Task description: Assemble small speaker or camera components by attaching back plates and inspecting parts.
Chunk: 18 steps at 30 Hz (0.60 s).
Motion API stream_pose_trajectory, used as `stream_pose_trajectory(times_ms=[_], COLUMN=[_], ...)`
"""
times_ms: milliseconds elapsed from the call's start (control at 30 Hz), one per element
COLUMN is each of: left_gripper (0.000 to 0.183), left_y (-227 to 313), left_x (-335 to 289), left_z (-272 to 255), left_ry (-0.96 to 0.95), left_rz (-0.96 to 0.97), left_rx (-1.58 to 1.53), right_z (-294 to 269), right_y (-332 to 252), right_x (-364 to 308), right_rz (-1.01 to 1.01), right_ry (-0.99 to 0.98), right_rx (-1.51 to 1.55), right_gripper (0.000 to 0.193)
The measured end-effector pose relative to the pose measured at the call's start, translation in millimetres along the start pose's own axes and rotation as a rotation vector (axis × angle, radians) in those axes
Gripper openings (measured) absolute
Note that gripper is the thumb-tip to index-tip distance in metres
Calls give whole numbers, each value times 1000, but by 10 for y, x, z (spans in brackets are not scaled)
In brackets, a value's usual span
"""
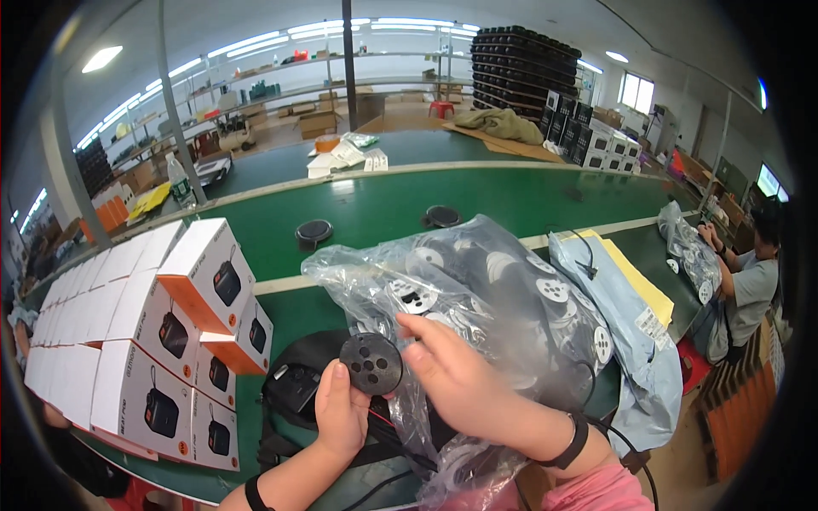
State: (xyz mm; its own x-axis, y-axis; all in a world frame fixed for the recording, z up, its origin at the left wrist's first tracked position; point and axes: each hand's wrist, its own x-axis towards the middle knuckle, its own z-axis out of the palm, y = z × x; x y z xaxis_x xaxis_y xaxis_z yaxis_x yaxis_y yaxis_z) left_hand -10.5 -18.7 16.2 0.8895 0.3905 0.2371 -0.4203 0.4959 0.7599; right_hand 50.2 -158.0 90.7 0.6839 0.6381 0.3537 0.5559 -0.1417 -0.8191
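Note:
My left hand grips a round black plastic disc by its lower edge. Several holes show in the disc's face. Just right of the disc is my right hand, its fingers stretched out and apart with nothing held. Beyond and under that hand spreads a large clear plastic bag. Inside it are many white round discs with dark holes. Below the held disc lies a dark bag with a black item in it, partly hidden by my left arm.
Stacked white and orange product boxes rise at the left. Two black round parts sit on the green belt ahead. A grey-blue plastic mailer lies at the right, with a cable. Another person works at the far right.

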Motion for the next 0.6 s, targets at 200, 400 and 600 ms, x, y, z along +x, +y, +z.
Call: stream_pose_trajectory(times_ms=[200, 400, 600], left_gripper=[30, 26, 21], left_y=[44, -16, -35], left_x=[3, -22, -37], left_z=[-16, -108, -122], left_ry=[-95, -193, -220], left_rz=[-76, -65, -42], left_rx=[50, 233, 216], right_z=[179, 224, 223], right_y=[306, 438, 425], right_x=[-92, -178, -185], right_rz=[399, 413, 460], right_ry=[-10, 80, 59], right_rx=[780, 937, 1152], right_gripper=[38, 27, 25])
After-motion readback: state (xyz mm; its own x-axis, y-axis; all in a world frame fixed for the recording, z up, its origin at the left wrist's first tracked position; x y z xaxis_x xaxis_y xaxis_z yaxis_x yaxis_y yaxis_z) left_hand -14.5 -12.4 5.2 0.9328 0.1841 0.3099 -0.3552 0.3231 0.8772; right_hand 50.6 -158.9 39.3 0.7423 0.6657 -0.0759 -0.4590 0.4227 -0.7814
